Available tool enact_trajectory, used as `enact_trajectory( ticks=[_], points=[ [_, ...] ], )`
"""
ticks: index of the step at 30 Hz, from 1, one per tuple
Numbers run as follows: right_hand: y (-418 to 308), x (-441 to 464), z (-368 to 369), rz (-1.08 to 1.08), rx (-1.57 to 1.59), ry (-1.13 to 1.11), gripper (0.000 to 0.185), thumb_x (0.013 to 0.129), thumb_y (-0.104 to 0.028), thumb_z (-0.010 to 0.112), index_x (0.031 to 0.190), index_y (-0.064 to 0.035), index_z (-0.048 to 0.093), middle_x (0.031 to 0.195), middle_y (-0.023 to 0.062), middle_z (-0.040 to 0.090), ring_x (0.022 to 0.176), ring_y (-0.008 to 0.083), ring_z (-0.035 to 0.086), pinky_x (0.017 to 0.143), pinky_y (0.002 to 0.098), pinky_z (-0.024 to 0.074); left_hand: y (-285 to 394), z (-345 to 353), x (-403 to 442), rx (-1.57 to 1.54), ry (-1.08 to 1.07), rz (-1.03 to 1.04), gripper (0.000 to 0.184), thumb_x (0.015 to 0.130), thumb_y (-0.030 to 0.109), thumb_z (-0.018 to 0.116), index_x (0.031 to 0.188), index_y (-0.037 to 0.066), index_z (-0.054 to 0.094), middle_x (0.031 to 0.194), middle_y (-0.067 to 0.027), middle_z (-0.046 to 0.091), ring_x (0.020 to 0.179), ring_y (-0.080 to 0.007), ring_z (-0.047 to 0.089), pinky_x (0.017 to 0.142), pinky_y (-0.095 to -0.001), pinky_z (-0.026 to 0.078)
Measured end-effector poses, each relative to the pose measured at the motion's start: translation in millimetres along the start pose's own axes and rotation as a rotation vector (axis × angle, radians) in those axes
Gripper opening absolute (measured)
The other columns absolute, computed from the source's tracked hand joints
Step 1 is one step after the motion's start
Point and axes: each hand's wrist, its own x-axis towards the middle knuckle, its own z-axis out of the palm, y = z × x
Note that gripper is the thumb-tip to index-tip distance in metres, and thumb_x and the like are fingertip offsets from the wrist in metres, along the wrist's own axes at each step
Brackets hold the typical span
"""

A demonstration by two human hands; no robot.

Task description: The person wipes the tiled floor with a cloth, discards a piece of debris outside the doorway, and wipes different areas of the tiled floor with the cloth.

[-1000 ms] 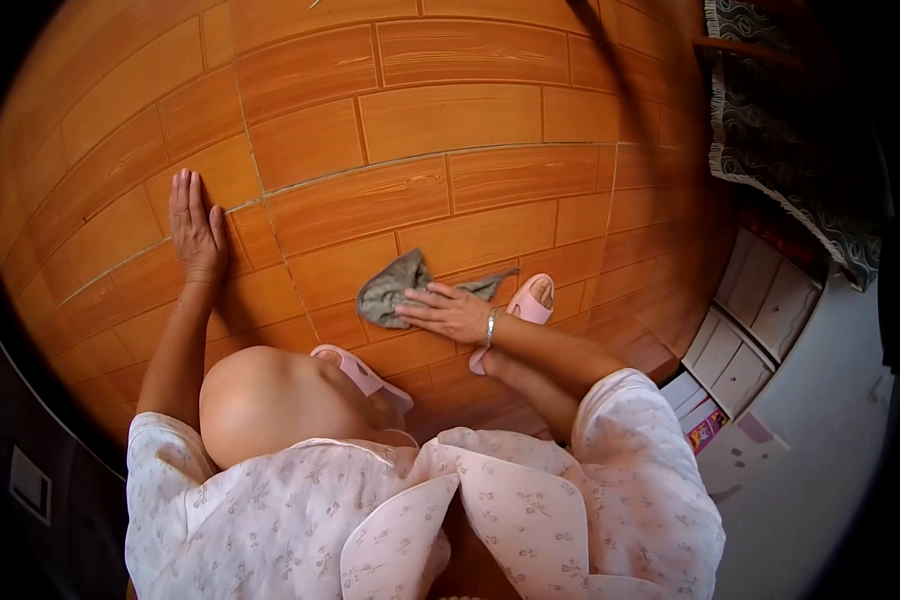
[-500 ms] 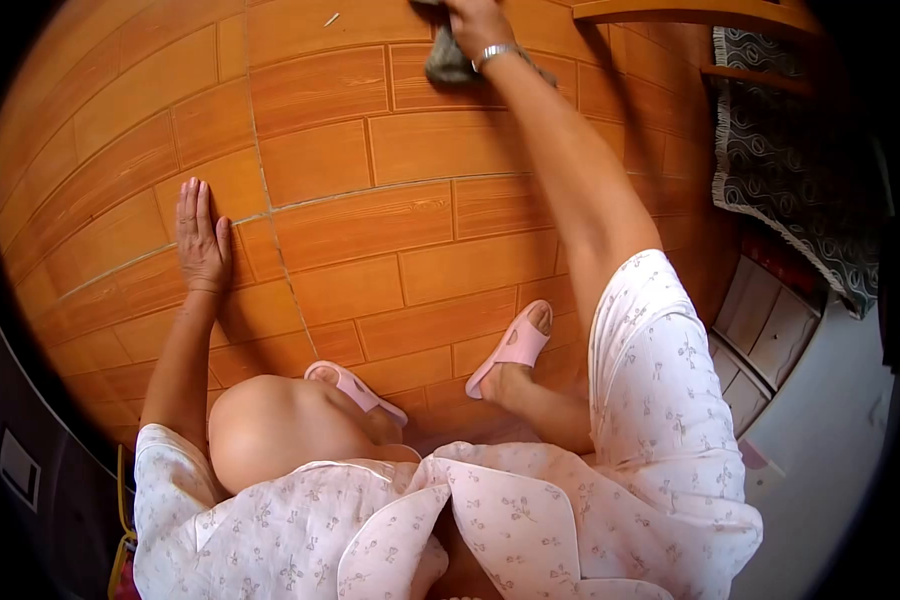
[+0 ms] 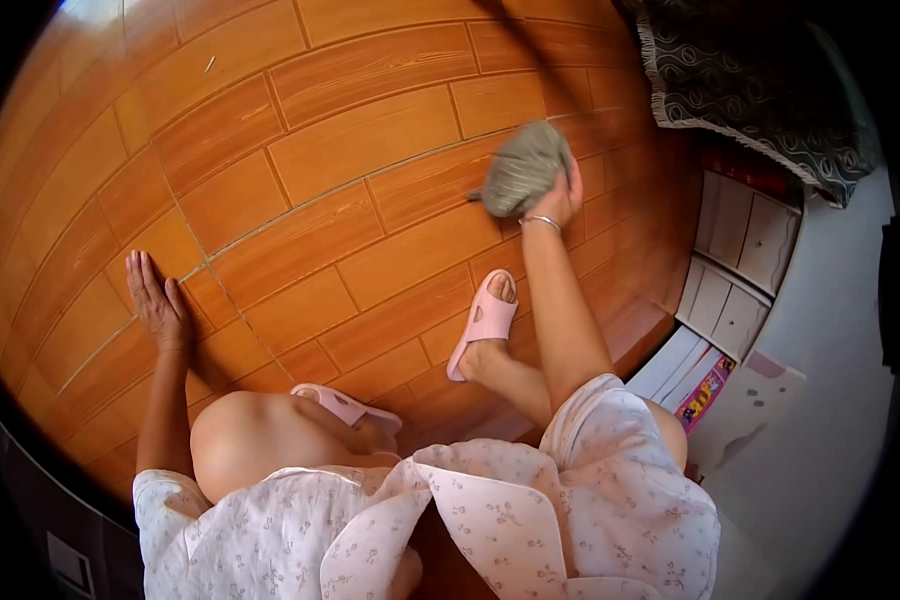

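My right hand (image 3: 564, 200) grips a bunched grey-green rag (image 3: 523, 170). The rag hangs out ahead of the fingers, close to the orange brick-patterned tile floor (image 3: 365, 132); whether it touches the tiles, I cannot tell. Most of the fingers are hidden behind the cloth, and a silvery band circles the wrist. On the left, my left hand (image 3: 158, 305) lies flat on the tiles with its fingers stretched out and nothing in it.
A small pale stick-like scrap (image 3: 210, 65) lies on the floor at upper left. My feet, in pink slippers (image 3: 486, 318), are between my hands. To the right stand small pale drawers (image 3: 732, 300), with a dark patterned fringed cloth (image 3: 745, 75) hanging above.
My right hand has drawn the rag back from the far floor towards my body and a little right. My left hand stays flat on the floor while the view has turned slightly.
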Motion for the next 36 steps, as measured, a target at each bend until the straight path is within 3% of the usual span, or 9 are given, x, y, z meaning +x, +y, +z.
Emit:
enact_trajectory(
  ticks=[3,5,7,16,22,23,30,34,36],
  points=[
    [58,45,-80,0.072,-0.284,0.079,0.042,0.095,-0.021,0.046,0.129,0.0029,0.048,0.134,0.0150,0.049,0.121,0.0288,0.048,0.104,0.0374,0.0375,-1,2,0,0.010,0.000,0.008,0.052,0.098,0.028,0.038,0.143,0.004,0.031,0.151,-0.0123,0.028,0.141,-0.0303,0.022,0.115,-0.0424,0.018],
    [77,46,-68,-0.142,-1.368,0.110,0.060,0.096,-0.042,0.039,0.136,0.0021,0.041,0.145,0.0186,0.035,0.133,0.0348,0.033,0.111,0.0423,0.0269,1,0,0,0.018,-0.014,-0.009,0.052,0.098,0.030,0.038,0.144,0.004,0.031,0.151,-0.0129,0.028,0.141,-0.0305,0.022,0.115,-0.0426,0.018],
    [61,23,-7,-0.199,-1.420,-0.030,0.068,0.095,-0.048,0.032,0.142,0.0013,0.032,0.152,0.0206,0.021,0.140,0.0364,0.019,0.115,0.0430,0.0163,3,0,1,0.021,-0.013,0.001,0.053,0.098,0.030,0.038,0.144,0.004,0.030,0.151,-0.0129,0.027,0.141,-0.0305,0.022,0.115,-0.0425,0.018],
    [78,-131,268,-0.839,-0.879,-0.543,0.038,0.087,-0.011,0.050,0.123,-0.0009,0.055,0.136,0.0172,0.047,0.129,0.0308,0.040,0.108,0.0408,0.0307,-1,-2,0,0.040,-0.012,-0.024,0.053,0.097,0.028,0.039,0.144,0.005,0.030,0.151,-0.0127,0.028,0.141,-0.0303,0.021,0.116,-0.0425,0.017],
    [58,-187,364,-0.133,0.107,-0.728,0.041,0.073,0.011,0.038,0.094,-0.0042,0.069,0.093,0.0082,0.069,0.090,0.0185,0.063,0.085,0.0306,0.0485,4,-9,1,-0.003,-0.053,-0.048,0.053,0.095,0.023,0.042,0.144,0.004,0.031,0.150,-0.0130,0.028,0.141,-0.0293,0.021,0.116,-0.0421,0.017],
    [10,-184,342,0.113,0.151,-0.775,0.043,0.072,0.009,0.039,0.102,-0.0035,0.068,0.096,0.0060,0.067,0.091,0.0172,0.061,0.086,0.0291,0.0473,4,-10,0,-0.004,-0.062,-0.056,0.053,0.095,0.023,0.042,0.144,0.004,0.031,0.151,-0.0132,0.028,0.141,-0.0292,0.021,0.116,-0.0420,0.016],
    [-24,-77,152,0.023,0.009,-0.514,0.043,0.085,0.009,0.036,0.120,-0.0004,0.059,0.123,0.0108,0.057,0.113,0.0206,0.054,0.099,0.0326,0.0422,-2,-8,-1,0.018,-0.045,-0.067,0.054,0.095,0.024,0.043,0.144,0.005,0.030,0.151,-0.0106,0.027,0.142,-0.0271,0.020,0.117,-0.0406,0.016],
    [81,-63,68,-0.360,-0.858,-0.370,0.035,0.089,0.003,0.043,0.119,-0.0014,0.061,0.128,0.0152,0.051,0.116,0.0289,0.051,0.099,0.0366,0.0419,-2,-9,-3,0.029,-0.047,-0.055,0.053,0.096,0.024,0.042,0.144,0.006,0.029,0.152,-0.0097,0.026,0.142,-0.0258,0.020,0.117,-0.0396,0.016],
    [80,-137,99,-0.498,-0.779,-0.424,0.035,0.084,0.006,0.049,0.115,-0.0030,0.063,0.124,0.0157,0.054,0.115,0.0311,0.052,0.096,0.0392,0.0443,-1,-10,-1,0.059,-0.052,-0.076,0.053,0.096,0.025,0.042,0.144,0.006,0.029,0.152,-0.0099,0.025,0.142,-0.0250,0.019,0.117,-0.0395,0.016]
  ],
)
